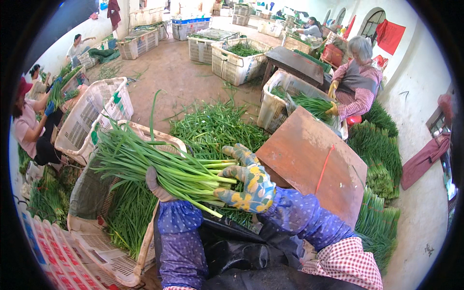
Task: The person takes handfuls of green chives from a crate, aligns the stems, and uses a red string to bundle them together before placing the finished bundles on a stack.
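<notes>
A loose bunch of long green garlic chives or similar stalks [170, 166] lies across my left hand [158, 185], which is gloved and closed around its middle from below. The leafy ends point left, the pale stem ends right. My right hand [250, 181], in a flowered glove, is at the stem ends with its fingers spread; whether it touches some stalks I cannot tell. Below the bunch, more greens [132, 217] fill a white plastic crate [98, 250] at my left. A heap of cut leaves [217, 127] lies on the floor beyond my hands.
A brown board [311, 159] with a red tie [325, 168] on it is at my right. Bundled greens [377, 217] are stacked along the wall. A co-worker [357, 79] handles greens over a crate [272, 108]; another [32, 123] sits at the left. More crates [232, 65] stand behind.
</notes>
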`<state>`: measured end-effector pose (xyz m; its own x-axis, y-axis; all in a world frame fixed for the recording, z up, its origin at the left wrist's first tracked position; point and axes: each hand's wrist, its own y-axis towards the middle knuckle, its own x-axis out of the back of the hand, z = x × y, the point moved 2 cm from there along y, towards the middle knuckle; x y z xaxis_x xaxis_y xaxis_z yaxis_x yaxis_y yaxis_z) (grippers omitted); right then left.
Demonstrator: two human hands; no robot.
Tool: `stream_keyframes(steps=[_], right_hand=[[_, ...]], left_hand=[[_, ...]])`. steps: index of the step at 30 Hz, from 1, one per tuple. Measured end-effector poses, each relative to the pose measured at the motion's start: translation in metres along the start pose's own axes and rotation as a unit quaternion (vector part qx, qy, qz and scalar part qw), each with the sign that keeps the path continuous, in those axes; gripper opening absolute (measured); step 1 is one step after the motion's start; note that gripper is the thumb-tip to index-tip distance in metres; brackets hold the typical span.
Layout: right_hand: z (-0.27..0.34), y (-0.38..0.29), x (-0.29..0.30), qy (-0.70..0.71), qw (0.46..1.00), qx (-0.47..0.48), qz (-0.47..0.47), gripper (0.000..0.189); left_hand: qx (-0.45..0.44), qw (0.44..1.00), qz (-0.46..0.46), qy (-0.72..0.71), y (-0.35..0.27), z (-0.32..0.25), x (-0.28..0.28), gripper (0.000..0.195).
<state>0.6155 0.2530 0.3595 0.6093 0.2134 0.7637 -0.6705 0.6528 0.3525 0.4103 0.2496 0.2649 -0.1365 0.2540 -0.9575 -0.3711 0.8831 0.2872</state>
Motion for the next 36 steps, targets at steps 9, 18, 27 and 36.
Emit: stream_keyframes(steps=[9, 18, 27, 36], right_hand=[[0.0, -0.003, -0.031, 0.199, 0.979, -0.011, -0.052, 0.017], [-0.018, -0.012, -0.02, 0.272, 0.949, 0.101, -0.12, 0.061], [-0.025, -0.004, -0.066, 0.482, 0.832, -0.093, -0.259, 0.092], [-0.07, 0.014, 0.011, 0.382, 0.912, -0.109, 0.107, 0.096]], left_hand=[[-0.023, 1.0, 0.009, 0.013, -0.005, -0.007, 0.002, 0.059], [-0.055, 0.998, -0.014, 0.035, -0.008, -0.009, 0.008, 0.057], [-0.023, 0.998, 0.047, -0.022, 0.001, 0.014, -0.009, 0.057], [0.047, 0.997, 0.055, -0.009, 0.004, 0.022, 0.006, 0.059]])
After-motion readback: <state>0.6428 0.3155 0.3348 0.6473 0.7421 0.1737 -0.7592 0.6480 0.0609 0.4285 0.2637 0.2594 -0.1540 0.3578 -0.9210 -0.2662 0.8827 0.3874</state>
